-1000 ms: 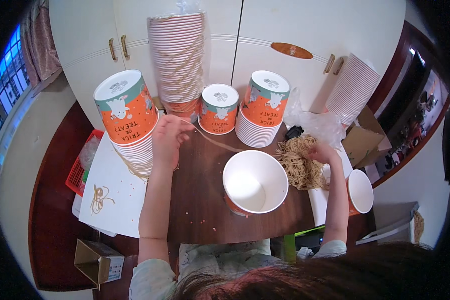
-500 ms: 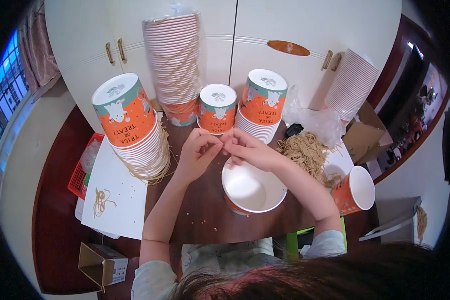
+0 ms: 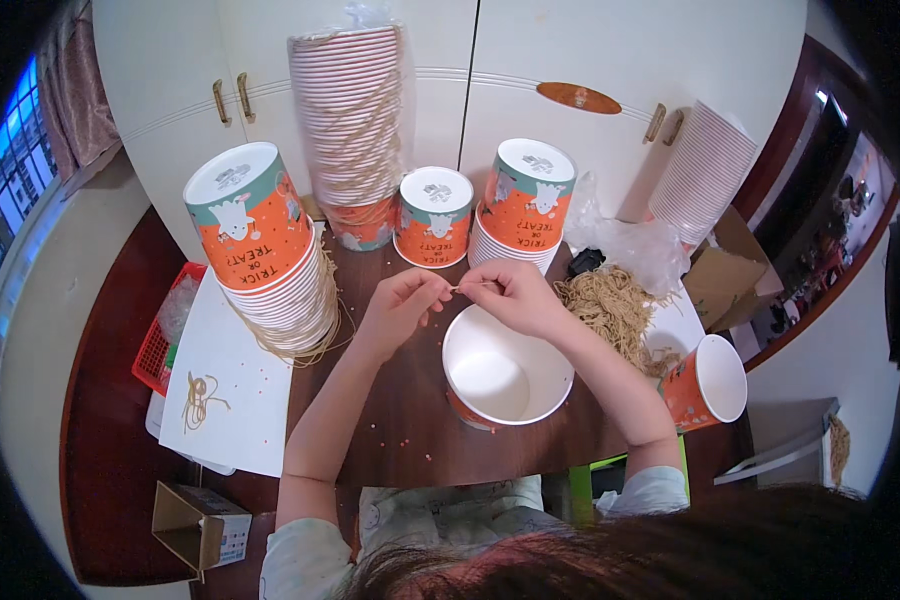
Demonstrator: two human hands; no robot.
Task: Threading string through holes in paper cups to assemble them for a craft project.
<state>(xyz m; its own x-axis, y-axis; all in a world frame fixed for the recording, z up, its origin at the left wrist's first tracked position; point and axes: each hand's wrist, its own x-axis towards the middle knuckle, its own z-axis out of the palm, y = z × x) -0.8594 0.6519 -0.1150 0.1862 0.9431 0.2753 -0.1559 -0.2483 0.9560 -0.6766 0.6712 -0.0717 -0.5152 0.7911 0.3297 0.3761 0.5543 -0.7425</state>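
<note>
Over the middle of the table, both hands pinch a thin tan cord that spans the small gap between the fingertips. My left hand grips one side of it, fingers curled. On the other side, my right hand is closed in a pinch too. Just below the right hand stands an upright paper bucket, orange outside and white inside, its mouth facing up. A tangled heap of tan cords lies beyond my right forearm.
Upside-down bucket stacks stand at the left and back right, with one bucket between. A tall bagged stack rises behind. Another bucket sits tilted at the right edge. Loose cord lies on white paper.
The fingertips have drawn slightly apart, and the cord between them now shows. My right hand has shifted a little right, uncovering more of the bucket's rim.
</note>
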